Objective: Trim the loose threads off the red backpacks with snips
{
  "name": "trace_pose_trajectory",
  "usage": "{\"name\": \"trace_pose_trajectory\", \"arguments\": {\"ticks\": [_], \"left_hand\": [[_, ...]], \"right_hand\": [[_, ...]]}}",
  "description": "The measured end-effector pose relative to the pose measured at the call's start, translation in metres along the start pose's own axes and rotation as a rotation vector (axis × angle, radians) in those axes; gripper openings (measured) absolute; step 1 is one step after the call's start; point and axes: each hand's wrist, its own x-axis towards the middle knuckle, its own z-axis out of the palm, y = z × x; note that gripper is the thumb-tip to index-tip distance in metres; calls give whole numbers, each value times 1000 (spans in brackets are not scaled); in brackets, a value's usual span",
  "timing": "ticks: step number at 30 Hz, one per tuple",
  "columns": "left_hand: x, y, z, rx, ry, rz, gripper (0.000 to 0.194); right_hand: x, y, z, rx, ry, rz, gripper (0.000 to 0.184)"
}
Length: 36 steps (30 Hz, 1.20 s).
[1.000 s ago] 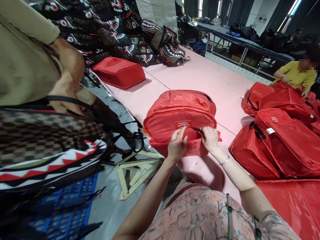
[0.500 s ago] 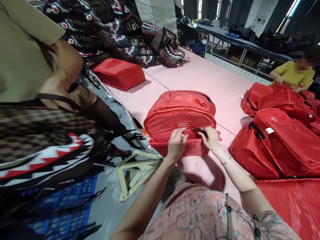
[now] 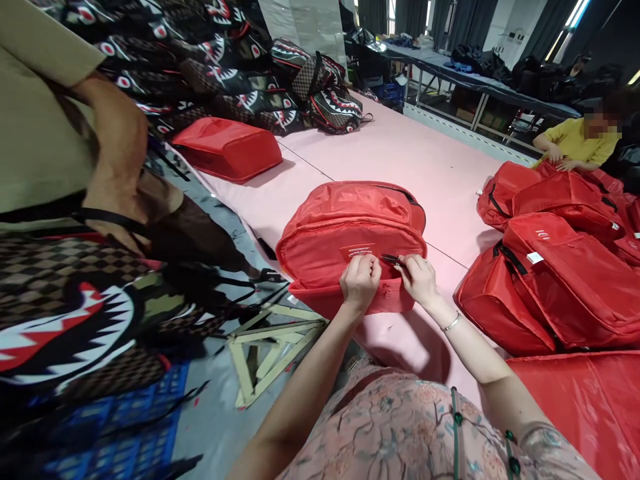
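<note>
A red bag, lining side out, lies on the pink table in front of me. A printed label is sewn on its near face. My left hand is closed in a pinch just below the label, against the bag; what its fingertips hold is too small to make out. Close beside it, my right hand grips small dark thread snips, whose tips point left toward my left fingers. The bag's lower edge hangs toward me under both hands.
Another red bag lies farther back on the pink table. Red bags are heaped at right, where a person in yellow handles them. At left a person stands by a checkered shark-mouth bag. Patterned bags are piled behind.
My left hand has curled tighter and shifted slightly right, nearer the snips. The person at left has lowered an arm, and the checkered bag there has moved.
</note>
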Motion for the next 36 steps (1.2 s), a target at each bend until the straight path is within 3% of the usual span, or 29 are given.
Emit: {"name": "trace_pose_trajectory", "arguments": {"ticks": [17,29,36], "left_hand": [[-2,-4,-2,-79,5,-104,9],[-2,-4,-4,-111,3,-107,11],[-4,-6,-7,-152,34,-44,9]], "right_hand": [[12,-2,2,-176,-56,-142,25],[19,-6,1,-215,-47,-164,28],[19,-7,3,-129,-34,-170,23]]}}
